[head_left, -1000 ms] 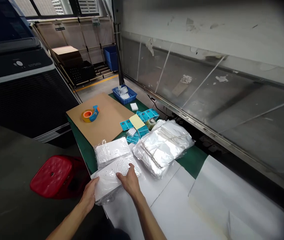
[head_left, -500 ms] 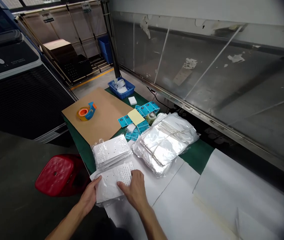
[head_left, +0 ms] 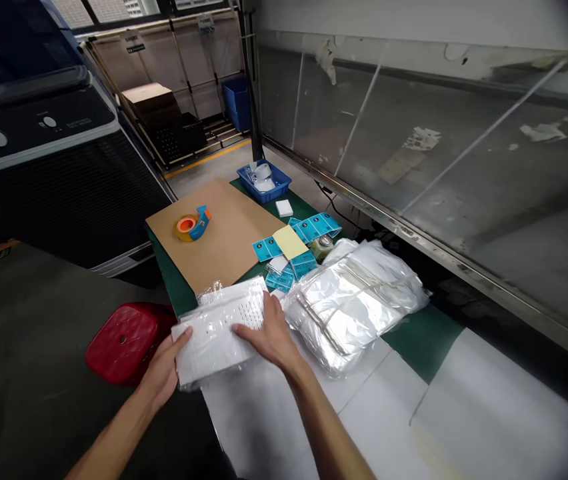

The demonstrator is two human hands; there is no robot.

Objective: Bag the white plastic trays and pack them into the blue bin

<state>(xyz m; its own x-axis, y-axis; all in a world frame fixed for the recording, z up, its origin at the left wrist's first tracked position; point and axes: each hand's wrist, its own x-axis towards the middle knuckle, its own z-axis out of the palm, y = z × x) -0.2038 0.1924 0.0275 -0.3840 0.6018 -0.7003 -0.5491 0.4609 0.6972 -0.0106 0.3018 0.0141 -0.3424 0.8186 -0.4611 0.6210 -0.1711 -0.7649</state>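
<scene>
Both of my hands hold a white sheet-like stack in a clear plastic bag [head_left: 217,340], its face marked with rows of dark dashes. My left hand [head_left: 164,363] grips the left edge, thumb on top. My right hand [head_left: 267,330] has the right end, its thumb lying across the face and the fingers round the far edge. Behind it, partly covered, lies another bagged white stack [head_left: 231,291] of the same look. To the right of my right hand is a pile of clear plastic bags [head_left: 359,293] bound with a band.
A brown cardboard sheet [head_left: 234,227] carries a blue tape dispenser [head_left: 198,223]. Blue label strips [head_left: 314,228], a yellow paper pad [head_left: 290,242], a small jar [head_left: 322,247] and a blue tray [head_left: 277,183] lie beyond. A red stool [head_left: 124,340] stands left; a metal panel [head_left: 389,127] borders the right.
The bagged stack in my hands has come up and away from me, now overlapping the stack behind it. The camera view has shifted left, so the surroundings appear further right.
</scene>
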